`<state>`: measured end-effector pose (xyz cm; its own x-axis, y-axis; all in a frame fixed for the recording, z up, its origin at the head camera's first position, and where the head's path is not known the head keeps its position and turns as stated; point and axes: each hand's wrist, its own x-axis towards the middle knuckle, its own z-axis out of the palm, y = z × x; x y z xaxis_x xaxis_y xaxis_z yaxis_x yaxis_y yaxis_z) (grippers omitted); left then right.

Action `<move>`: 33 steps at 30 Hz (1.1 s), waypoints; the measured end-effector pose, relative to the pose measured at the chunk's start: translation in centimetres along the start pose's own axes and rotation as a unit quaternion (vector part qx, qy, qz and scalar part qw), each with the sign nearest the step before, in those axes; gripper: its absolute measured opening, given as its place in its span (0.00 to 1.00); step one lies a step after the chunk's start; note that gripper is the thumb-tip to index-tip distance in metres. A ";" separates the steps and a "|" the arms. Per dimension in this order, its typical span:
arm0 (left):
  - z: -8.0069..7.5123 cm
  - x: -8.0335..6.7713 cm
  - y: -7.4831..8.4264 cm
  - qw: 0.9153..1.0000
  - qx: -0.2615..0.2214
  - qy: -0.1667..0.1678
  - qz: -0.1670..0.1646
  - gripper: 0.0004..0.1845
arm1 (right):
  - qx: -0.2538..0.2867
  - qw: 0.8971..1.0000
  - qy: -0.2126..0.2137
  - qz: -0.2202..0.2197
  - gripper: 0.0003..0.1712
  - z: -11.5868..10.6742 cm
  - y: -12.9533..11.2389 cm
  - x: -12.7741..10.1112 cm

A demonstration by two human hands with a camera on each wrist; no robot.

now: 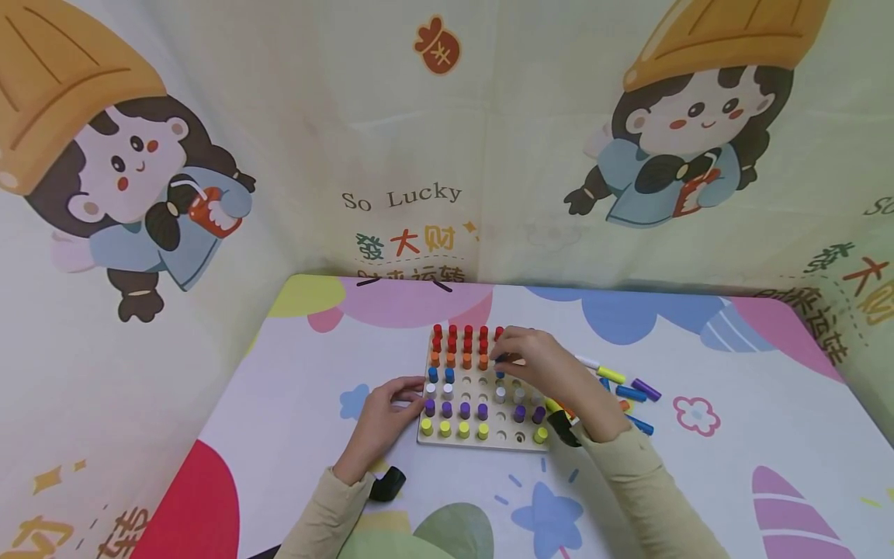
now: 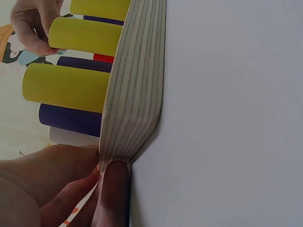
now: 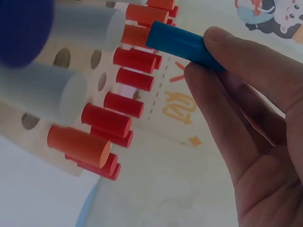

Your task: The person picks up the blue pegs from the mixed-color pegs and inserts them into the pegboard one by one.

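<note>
A wooden pegboard [image 1: 482, 443] lies on the table with rows of red, orange, blue, white, purple and yellow pegs standing in it; some bare holes show between them. My left hand [image 1: 382, 415] holds the board's left edge, and in the left wrist view a fingertip [image 2: 116, 177] presses its side near the corner. Above the blue row is my right hand [image 1: 534, 359], pinching a blue peg [image 3: 182, 45] between thumb and fingers. In the right wrist view this peg is tilted, and its lower end looks apart from the board.
Loose pegs lie to the right of the board: several blue ones [image 1: 632, 394], a purple peg [image 1: 646, 389] and a yellow peg [image 1: 611, 375], partly behind the right forearm. A printed cloth [image 1: 517, 155] hangs behind the table.
</note>
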<state>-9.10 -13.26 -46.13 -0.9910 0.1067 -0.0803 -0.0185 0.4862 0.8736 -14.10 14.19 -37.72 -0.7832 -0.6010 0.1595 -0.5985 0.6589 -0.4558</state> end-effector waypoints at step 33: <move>-0.1 0.1 0.0 1.000 0.011 -0.001 -0.011 0.18 | 0.011 1.000 -0.009 0.024 0.09 1.3 -2.1 1.8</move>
<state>-9.16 -13.33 -46.14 -0.9903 0.0964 -0.1005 -0.0381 0.5067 0.8613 -14.00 11.14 -37.66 -0.8076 -0.5771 0.1215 -0.5562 0.6770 -0.4820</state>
